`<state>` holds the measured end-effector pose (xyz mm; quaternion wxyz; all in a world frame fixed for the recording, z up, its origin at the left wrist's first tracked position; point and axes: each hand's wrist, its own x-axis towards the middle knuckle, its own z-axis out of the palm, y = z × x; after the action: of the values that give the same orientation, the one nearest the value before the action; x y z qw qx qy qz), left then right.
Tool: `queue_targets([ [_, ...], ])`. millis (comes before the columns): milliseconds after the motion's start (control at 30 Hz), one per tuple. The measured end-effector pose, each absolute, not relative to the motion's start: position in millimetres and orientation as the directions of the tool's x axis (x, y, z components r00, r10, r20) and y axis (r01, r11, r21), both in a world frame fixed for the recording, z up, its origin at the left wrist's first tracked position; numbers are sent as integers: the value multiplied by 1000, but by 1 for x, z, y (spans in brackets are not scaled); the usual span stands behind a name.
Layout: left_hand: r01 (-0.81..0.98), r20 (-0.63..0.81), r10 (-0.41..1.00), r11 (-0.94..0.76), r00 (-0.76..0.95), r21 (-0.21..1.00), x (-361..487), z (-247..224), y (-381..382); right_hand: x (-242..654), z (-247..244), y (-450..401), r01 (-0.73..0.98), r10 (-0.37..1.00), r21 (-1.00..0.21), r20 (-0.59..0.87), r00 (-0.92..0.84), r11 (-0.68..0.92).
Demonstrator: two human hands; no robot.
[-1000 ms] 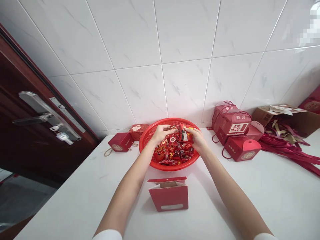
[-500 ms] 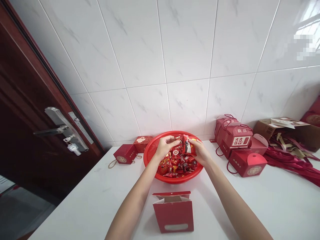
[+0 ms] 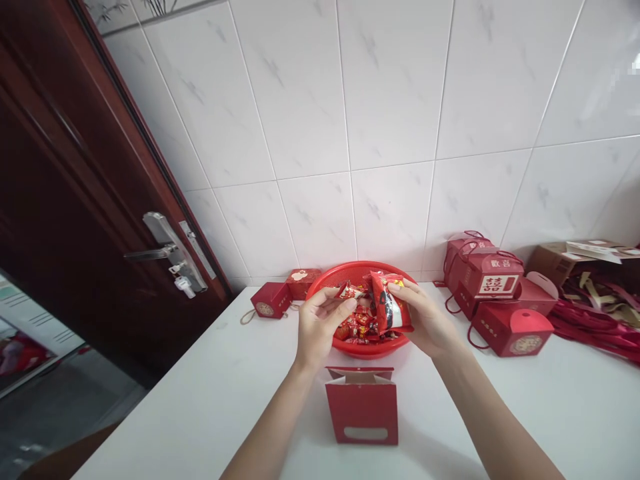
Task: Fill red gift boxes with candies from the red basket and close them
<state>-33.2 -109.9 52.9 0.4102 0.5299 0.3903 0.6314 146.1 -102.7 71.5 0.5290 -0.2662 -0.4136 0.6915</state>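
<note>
White marbled wall tiles [image 3: 390,87] behind a smooth white counter [image 3: 225,373]. Left hand [image 3: 313,333] pinches a small red-and-white wrapped sweet [image 3: 351,292], probably fingertip-light so the crinkly film won't crush. Round red plastic mesh basket [image 3: 367,354] sits far centre, its raised rim corralling loose sweets. Upright red card box [image 3: 363,410] stands near, mouth up for easy access (nice little window). Right hand [image 3: 433,323] grips a puffy, glossy red packet [image 3: 393,313] by its side.
</note>
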Motion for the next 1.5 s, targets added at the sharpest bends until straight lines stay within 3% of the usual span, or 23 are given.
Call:
queue_targets([
  [133, 28, 404, 915, -404, 0, 914, -53, 62, -131, 155, 83, -119, -460, 965, -887, 139, -223, 21],
  [233, 188, 418, 875, -466, 245, 865, -76, 70, -147, 168, 90, -130, -379, 967, -923, 158, -199, 73],
  [333, 343, 259, 805, -487, 534, 803, -93, 73, -156, 180, 94, -140, -292, 955, -951, 175, -239, 101],
  [400, 399, 161, 773, -479, 614, 782, -96, 70, -157, 185, 94, -145, -230, 943, -963, 201, -267, 140],
  [500, 405, 123, 776, -449, 618, 796, -92, 62, -152, 185, 93, -149, -110, 918, -978, 206, -338, 178],
  [733, 348, 205, 815, -441, 543, 827, -89, 51, -140, 169, 92, -148, 51, 884, -971, 191, -426, 234],
  [1133, 416, 44, 837, -315, 545, 853, -88, 41, -135, 173, 88, -145, 231, 872, -914, 207, -443, 334],
  [1500, 371, 6, 815, -270, 579, 888, -87, 44, -134, 164, 78, -135, 204, 828, -893, 258, -497, 401],
])
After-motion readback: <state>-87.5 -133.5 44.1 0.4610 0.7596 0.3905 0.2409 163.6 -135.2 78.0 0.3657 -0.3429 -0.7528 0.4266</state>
